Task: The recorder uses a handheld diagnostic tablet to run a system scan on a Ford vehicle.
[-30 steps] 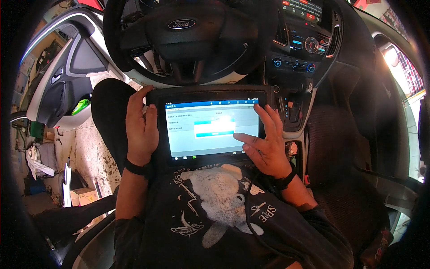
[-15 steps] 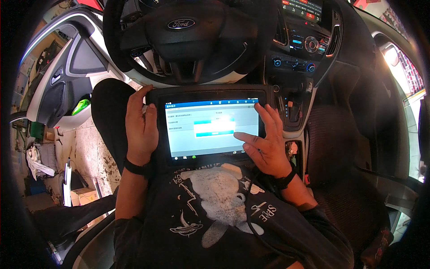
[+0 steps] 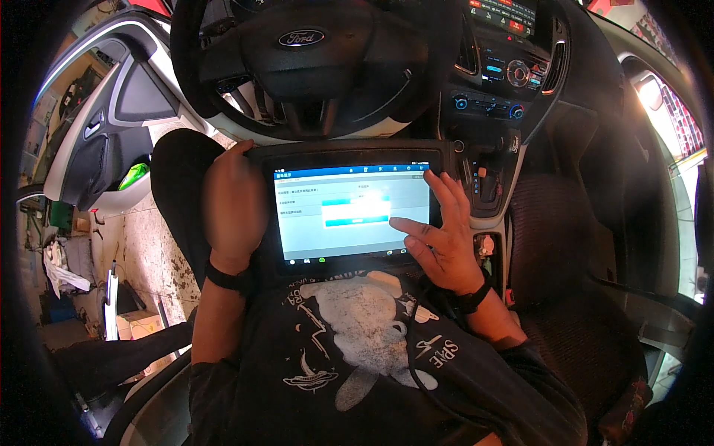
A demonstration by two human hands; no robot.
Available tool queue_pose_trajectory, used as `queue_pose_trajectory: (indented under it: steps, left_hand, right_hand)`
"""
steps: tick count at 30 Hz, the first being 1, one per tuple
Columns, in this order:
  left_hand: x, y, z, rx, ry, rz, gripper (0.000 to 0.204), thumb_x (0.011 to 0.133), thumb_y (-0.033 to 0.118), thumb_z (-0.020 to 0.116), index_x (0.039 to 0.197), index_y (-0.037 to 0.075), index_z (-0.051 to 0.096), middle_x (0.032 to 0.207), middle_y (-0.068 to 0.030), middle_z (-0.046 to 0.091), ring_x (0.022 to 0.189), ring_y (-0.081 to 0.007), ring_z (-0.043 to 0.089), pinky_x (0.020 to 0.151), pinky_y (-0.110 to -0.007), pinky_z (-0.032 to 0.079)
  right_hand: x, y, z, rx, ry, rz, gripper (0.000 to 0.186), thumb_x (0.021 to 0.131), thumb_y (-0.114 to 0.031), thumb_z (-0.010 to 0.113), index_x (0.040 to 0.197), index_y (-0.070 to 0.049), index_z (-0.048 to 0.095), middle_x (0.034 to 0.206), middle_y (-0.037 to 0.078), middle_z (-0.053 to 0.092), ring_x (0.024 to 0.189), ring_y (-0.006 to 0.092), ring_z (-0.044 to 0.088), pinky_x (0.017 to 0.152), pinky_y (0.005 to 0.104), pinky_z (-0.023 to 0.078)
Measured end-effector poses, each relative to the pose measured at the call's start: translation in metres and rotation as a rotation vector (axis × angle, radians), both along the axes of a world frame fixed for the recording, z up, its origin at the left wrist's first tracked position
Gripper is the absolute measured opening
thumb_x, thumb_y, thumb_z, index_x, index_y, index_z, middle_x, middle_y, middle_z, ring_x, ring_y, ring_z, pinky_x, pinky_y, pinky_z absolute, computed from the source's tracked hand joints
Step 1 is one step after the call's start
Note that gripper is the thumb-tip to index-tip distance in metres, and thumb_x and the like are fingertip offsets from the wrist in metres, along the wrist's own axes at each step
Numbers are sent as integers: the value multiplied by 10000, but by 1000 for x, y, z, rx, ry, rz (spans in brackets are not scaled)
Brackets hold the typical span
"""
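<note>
A black tablet (image 3: 349, 160) with a lit screen rests on my lap, below the steering wheel (image 3: 312, 67). My left hand (image 3: 234, 204) grips the tablet's left edge, fingers wrapped over the frame. My right hand (image 3: 439, 238) is at the tablet's right edge, with fingers spread and the thumb stretched over the lower right of the screen. The screen shows a pale dialog box with a blue bar. Both wrists wear dark bands. A thin black cable (image 3: 410, 349) runs from the tablet down across my dark printed shirt.
I sit in the driver's seat of a car. The centre console (image 3: 506, 74) with lit buttons and the gear lever (image 3: 485, 182) are ahead on the right. The passenger seat (image 3: 573, 253) is to my right. The driver's door (image 3: 104, 141) stands open over a stained floor (image 3: 145, 253) with clutter.
</note>
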State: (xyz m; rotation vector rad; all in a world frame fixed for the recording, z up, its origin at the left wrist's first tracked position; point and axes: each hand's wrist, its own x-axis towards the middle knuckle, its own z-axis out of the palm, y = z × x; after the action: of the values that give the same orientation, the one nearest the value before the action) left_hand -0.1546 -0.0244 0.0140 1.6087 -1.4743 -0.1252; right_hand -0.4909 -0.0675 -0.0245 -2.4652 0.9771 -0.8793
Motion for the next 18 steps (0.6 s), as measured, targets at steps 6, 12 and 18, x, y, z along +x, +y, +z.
queue_pose_trajectory:
  steps: [6,12,18]
  left_hand:
    - [-1,0,2,6,-18,8,392,993,120,495,1352,-20,567,1291,-187,601,1177,-299,615,1012,-353,470]
    - [0,-1,0,-5,-17,0,391,995,122,495,1350,-25,567,1287,-190,601,1171,-297,617,1001,-353,476]
    - [1,-1,-1,-22,-13,-12,391,999,130,492,1349,-24,568,1277,-190,601,1155,-292,621,989,-350,482]
  right_hand:
    - [0,0,0,-2,-5,-2,259,985,-332,635,1210,-336,763,1627,171,333,1511,417,249,1229,627,121]
    - [1,0,0,7,-14,-13,258,996,-342,622,1211,-330,765,1626,177,332,1511,413,251,1230,621,125]
    - [1,-1,-1,1,-22,-17,259,999,-352,620,1209,-320,769,1624,182,336,1508,413,259,1228,614,134]
